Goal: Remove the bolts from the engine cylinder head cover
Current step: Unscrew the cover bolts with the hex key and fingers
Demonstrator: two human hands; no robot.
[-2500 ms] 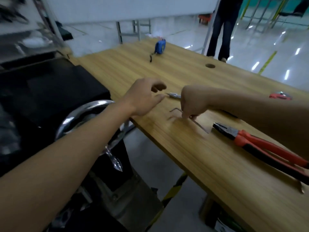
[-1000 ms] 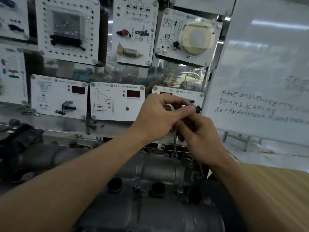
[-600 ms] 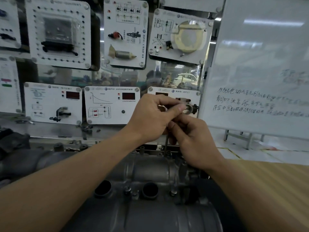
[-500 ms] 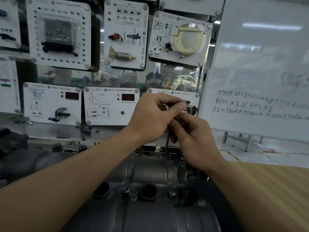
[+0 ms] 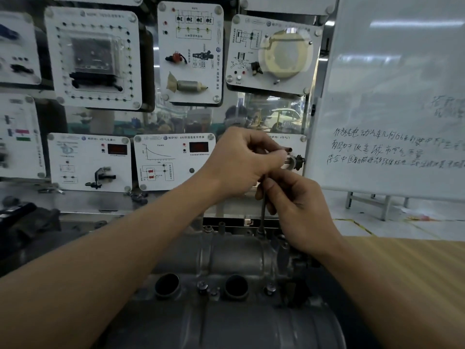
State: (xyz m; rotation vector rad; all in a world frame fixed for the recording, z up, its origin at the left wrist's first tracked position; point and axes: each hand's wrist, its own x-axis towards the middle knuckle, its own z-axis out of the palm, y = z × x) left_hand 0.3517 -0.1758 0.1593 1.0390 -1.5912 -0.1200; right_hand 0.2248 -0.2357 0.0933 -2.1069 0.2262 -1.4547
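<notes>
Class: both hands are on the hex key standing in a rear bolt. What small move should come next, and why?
Probably a part turn: the left hand swings the short arm of the hex key to loosen, while the right hand steadies the shaft. The key stands upright with its tip at the bolt on the far edge of the cylinder head cover, not yet out.

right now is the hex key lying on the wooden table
No, left hand and right hand hold the hex key upright on a cover bolt.
</notes>
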